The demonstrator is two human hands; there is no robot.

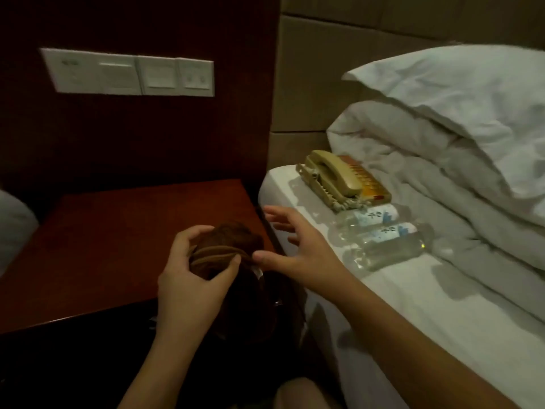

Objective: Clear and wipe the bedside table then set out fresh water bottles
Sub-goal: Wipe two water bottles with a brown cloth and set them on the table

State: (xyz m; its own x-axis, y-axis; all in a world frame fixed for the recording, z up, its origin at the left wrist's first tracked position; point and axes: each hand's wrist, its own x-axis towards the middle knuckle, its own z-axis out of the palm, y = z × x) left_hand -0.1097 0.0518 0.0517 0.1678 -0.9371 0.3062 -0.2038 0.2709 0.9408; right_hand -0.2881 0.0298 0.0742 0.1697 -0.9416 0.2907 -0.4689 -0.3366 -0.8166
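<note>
A dark wooden bedside table [118, 240] stands left of the bed, its top bare. My left hand [191, 273] grips a bunched brown cloth [227, 243] over the table's front right corner. My right hand [298, 246] hovers just right of the cloth with fingers spread, the thumb touching the cloth's edge. Two clear water bottles with blue-and-white labels lie on their sides on the white sheet: one [368, 218] farther back, one [389, 246] nearer me.
A beige corded telephone [339, 180] lies on the bed [427, 305] behind the bottles. A folded white duvet [427, 172] and a pillow [472, 104] are piled at the right. A white switch panel [129, 73] is set in the dark wall panel. Another white bed edge [11, 225] shows at far left.
</note>
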